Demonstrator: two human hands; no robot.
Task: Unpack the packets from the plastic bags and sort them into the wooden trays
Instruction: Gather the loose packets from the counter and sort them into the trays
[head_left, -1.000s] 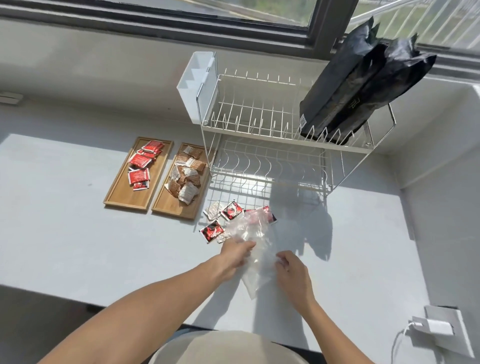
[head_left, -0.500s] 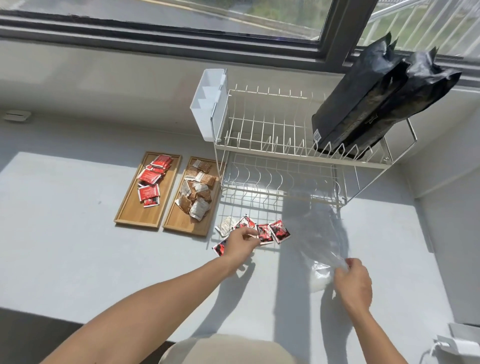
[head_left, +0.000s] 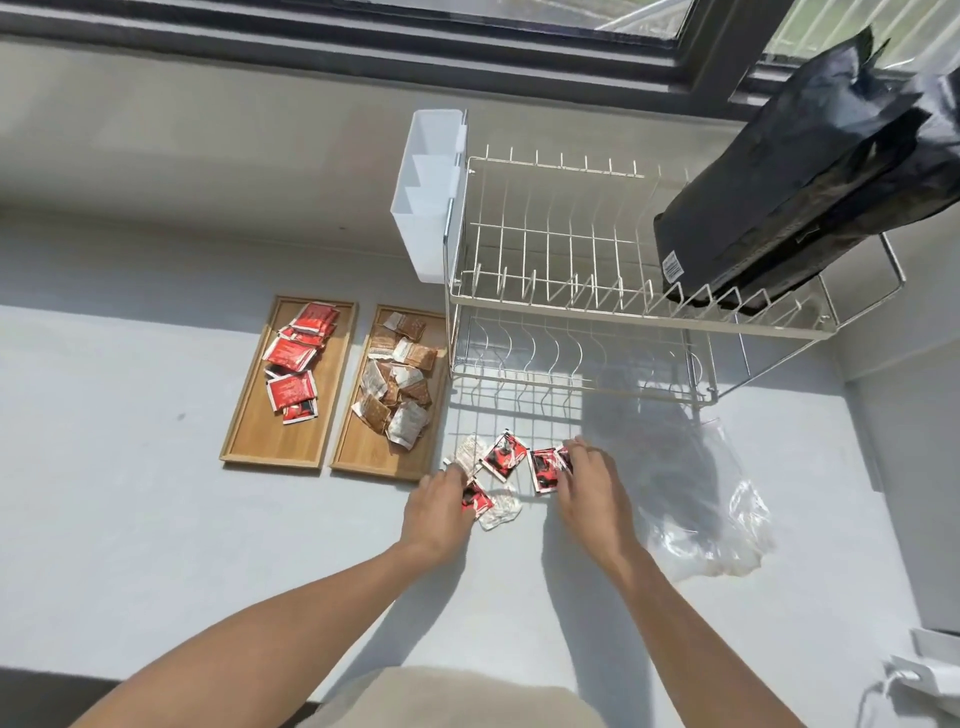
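Under both hands (head_left: 441, 504) (head_left: 592, 486), loose packets (head_left: 504, 454) lie partly hidden.

Two bare forearms, sleeveless to frame edge, left hand (head_left: 439, 512), right hand (head_left: 592, 491), no rings, beige garment (head_left: 457, 699) at 6 o'clock

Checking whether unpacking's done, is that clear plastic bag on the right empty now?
Cannot tell for sure: the clear plastic bag lies crumpled and flat on the counter, with no red packets showing through it.

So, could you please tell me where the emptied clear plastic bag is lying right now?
In the head view, the plastic bag lies crumpled on the counter, right of the right hand and in front of the wire dish rack.
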